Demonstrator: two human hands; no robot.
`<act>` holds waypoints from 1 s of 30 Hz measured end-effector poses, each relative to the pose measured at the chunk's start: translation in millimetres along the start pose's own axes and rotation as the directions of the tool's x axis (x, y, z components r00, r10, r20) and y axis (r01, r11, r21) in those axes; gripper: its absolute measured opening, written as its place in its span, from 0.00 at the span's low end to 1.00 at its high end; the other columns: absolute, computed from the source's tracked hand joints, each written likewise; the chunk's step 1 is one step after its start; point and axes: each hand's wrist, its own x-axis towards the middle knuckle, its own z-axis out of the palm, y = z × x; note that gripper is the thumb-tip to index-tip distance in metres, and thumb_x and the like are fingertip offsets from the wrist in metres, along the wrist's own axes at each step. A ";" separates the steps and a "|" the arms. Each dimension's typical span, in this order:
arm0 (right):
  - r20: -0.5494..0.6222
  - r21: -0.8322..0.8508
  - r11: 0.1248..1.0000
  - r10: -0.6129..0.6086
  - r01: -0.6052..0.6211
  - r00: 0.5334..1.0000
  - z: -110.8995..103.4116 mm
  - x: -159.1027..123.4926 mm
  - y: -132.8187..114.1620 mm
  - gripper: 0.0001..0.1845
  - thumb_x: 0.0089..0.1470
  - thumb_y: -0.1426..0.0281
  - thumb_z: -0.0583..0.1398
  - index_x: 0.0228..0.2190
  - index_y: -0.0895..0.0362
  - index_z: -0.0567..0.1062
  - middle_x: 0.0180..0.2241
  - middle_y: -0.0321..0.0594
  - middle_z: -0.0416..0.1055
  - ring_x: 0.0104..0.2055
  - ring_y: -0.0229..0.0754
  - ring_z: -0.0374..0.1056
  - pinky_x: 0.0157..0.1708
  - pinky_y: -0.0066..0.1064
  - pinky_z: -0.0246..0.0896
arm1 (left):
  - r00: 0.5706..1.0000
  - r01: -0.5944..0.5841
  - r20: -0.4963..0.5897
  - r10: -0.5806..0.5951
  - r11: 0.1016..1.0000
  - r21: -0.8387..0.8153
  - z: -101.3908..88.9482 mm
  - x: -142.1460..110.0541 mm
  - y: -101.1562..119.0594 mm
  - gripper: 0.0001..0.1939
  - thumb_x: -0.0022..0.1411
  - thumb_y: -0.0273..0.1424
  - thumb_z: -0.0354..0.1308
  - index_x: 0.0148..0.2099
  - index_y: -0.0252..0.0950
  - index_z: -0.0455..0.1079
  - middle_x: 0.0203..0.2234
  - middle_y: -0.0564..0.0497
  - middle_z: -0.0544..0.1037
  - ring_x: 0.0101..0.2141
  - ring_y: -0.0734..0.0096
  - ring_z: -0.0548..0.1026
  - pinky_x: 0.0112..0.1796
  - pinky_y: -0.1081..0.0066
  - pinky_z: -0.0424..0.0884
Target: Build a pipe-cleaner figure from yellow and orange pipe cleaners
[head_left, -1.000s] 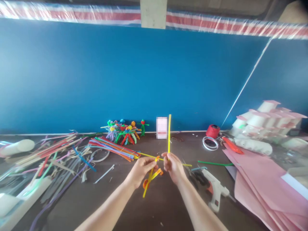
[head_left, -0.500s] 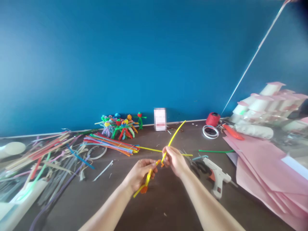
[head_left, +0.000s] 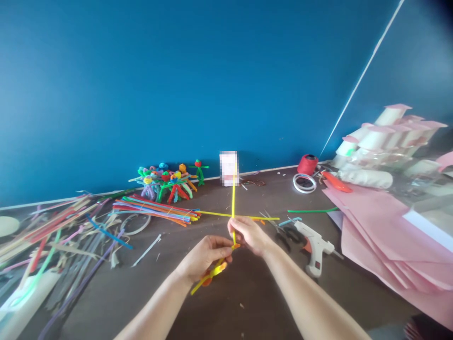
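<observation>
My right hand (head_left: 247, 234) pinches a yellow pipe cleaner (head_left: 233, 193), which stands upright above the fingers. My left hand (head_left: 203, 257) grips a twisted yellow and orange pipe cleaner piece (head_left: 212, 275) that hangs below it, and its fingertips nearly reach my right hand. A small orange bit (head_left: 236, 246) shows between my hands. Another yellow pipe cleaner (head_left: 219, 214) runs sideways behind the upright one, and I cannot tell whether the two are joined.
A bundle of colored pipe cleaners (head_left: 155, 212) and pipe cleaner figures (head_left: 164, 183) lie ahead left, with loose strips (head_left: 63, 241) further left. On the right are scissors (head_left: 288, 236), a white glue gun (head_left: 313, 243), a red spool (head_left: 307, 165), pink paper sheets (head_left: 382, 250) and white cups (head_left: 375, 139).
The yellow pipe cleaner has swung from leaning right to upright. My hands have come closer together. The whole scene has shifted up and left in view.
</observation>
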 end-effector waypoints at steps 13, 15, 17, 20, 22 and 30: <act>0.012 -0.145 0.988 -0.052 0.053 0.999 0.7 0.2 -0.4 0.21 0.50 0.53 0.53 0.31 0.58 0.71 0.14 0.27 0.54 0.14 0.28 0.45 0.14 0.21 0.40 | 0.998 -0.049 -0.032 0.046 0.994 -0.099 2.6 -1.3 -0.7 0.09 0.44 0.31 0.63 0.28 0.33 0.68 0.16 0.53 0.73 0.17 0.79 0.68 0.20 0.79 0.61; -0.062 -0.191 0.979 -0.090 0.077 0.994 -1.2 1.5 -1.7 0.22 0.50 0.52 0.51 0.32 0.58 0.71 0.14 0.27 0.55 0.14 0.29 0.47 0.14 0.21 0.41 | 0.995 -0.085 -0.070 0.075 0.984 -0.156 3.0 -1.8 1.2 0.10 0.42 0.31 0.64 0.26 0.33 0.67 0.15 0.53 0.72 0.17 0.78 0.68 0.21 0.79 0.63; -0.128 -0.262 0.959 -0.149 0.112 0.980 -3.4 3.5 -4.2 0.20 0.50 0.54 0.52 0.30 0.58 0.71 0.15 0.28 0.56 0.15 0.29 0.49 0.15 0.21 0.44 | 0.987 -0.142 -0.101 0.125 0.972 -0.188 3.2 -3.1 2.7 0.11 0.40 0.31 0.65 0.25 0.34 0.67 0.15 0.53 0.72 0.17 0.78 0.68 0.20 0.78 0.63; -0.185 -0.427 0.891 -0.252 0.153 0.950 -4.9 1.6 -15.3 0.15 0.49 0.59 0.55 0.26 0.59 0.71 0.15 0.30 0.59 0.17 0.30 0.53 0.18 0.22 0.48 | 0.970 -0.223 -0.131 0.202 0.961 -0.162 3.3 -5.4 0.5 0.11 0.39 0.32 0.66 0.26 0.34 0.68 0.15 0.53 0.73 0.17 0.77 0.68 0.17 0.79 0.61; -0.210 -0.560 0.816 -0.311 0.147 0.927 -3.8 -8.4 -30.2 0.12 0.49 0.62 0.55 0.26 0.58 0.71 0.17 0.32 0.63 0.19 0.32 0.57 0.20 0.23 0.49 | 0.962 -0.258 -0.122 0.244 0.959 -0.116 4.1 -5.8 -4.1 0.11 0.40 0.33 0.66 0.25 0.33 0.69 0.15 0.52 0.73 0.17 0.77 0.68 0.17 0.79 0.61; -0.474 -0.880 0.248 -0.488 -0.405 0.733 -47.8 -103.0 -60.9 0.17 0.46 0.53 0.54 0.22 0.54 0.67 0.19 0.36 0.69 0.22 0.40 0.64 0.22 0.28 0.50 | 0.923 -0.332 -0.248 0.294 0.935 -0.127 7.0 2.9 -6.8 0.10 0.44 0.32 0.63 0.26 0.34 0.66 0.17 0.54 0.73 0.18 0.79 0.68 0.19 0.79 0.61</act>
